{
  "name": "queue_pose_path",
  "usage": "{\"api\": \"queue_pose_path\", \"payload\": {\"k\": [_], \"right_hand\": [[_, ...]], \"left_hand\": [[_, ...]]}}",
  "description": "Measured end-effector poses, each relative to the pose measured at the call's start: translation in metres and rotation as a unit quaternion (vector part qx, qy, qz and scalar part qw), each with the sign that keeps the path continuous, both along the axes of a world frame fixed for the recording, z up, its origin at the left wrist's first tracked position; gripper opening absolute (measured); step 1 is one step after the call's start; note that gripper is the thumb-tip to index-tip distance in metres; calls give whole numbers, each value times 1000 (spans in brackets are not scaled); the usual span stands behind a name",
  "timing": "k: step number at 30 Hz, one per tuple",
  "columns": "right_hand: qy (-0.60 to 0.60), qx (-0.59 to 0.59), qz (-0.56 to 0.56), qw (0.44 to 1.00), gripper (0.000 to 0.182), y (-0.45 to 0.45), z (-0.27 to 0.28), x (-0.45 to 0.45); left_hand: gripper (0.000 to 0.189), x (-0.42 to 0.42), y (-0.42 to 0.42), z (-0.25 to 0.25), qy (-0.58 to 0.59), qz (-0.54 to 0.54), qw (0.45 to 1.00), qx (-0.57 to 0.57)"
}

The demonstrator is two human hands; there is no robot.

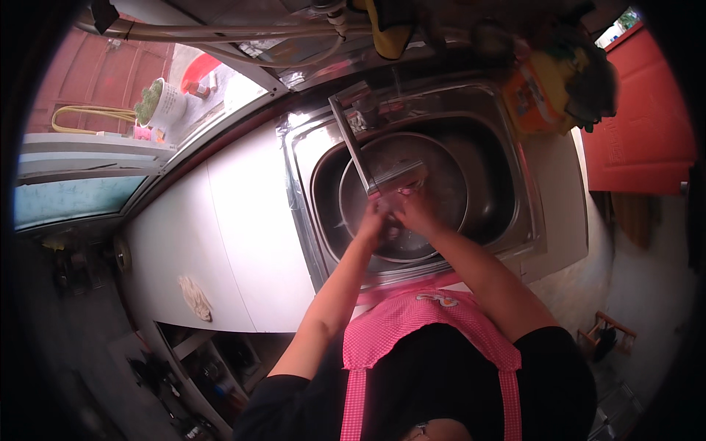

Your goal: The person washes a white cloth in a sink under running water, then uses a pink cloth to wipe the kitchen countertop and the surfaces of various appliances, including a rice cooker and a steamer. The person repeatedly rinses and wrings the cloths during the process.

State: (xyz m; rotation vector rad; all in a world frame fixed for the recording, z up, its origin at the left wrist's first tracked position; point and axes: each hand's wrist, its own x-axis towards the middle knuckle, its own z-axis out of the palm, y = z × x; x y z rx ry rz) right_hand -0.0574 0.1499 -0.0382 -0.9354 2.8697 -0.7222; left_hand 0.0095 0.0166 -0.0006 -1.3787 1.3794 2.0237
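Note:
Both hands are together over a round metal basin (pixel 466 190) that stands in the stainless steel sink (pixel 524 220). My left hand (pixel 373 220) is close under the end of the faucet spout (pixel 353 146). Just to its right, my right hand (pixel 416 212) has its fingers bent inward. Blur and glare hide the fingertips, and whether either hand grips something cannot be made out. Small pinkish shapes show between and below the hands, too unclear to name. The basin's inside looks wet and greyish.
A white countertop (pixel 248 220) with a crumpled pale cloth (pixel 194 298) lies left of the sink. An orange and yellow container (pixel 532 99) stands at the sink's back right corner. Hoses (pixel 220 34) run along the open window, and a yellow-and-black item (pixel 389 33) hangs behind the sink.

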Motion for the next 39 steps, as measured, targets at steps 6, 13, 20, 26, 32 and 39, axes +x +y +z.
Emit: {"api": "queue_pose_path", "payload": {"k": [6,13,20,26,32,39], "right_hand": [[-169,-136,-96,971,40,4,8,2],[-377,-247,-156,879,24,0,13,1],[-373,-206,95,900,36,-9,75,-8],[-334,-201,162,906,38,-13,99,-14],[-483,-180,35,856,35,-5,91,-27],[88,20,-26,996,21,12,11,-2]], "left_hand": [[33,33,-26,-91,18,53,998,38],[15,14,-16,-46,121,41,985,-118],[26,2,-25,71,246,-60,966,-48],[34,-9,-33,139,289,-215,927,-106],[41,-20,-48,122,322,-205,880,-282],[56,22,-28,-2,72,-33,993,-82]]}}
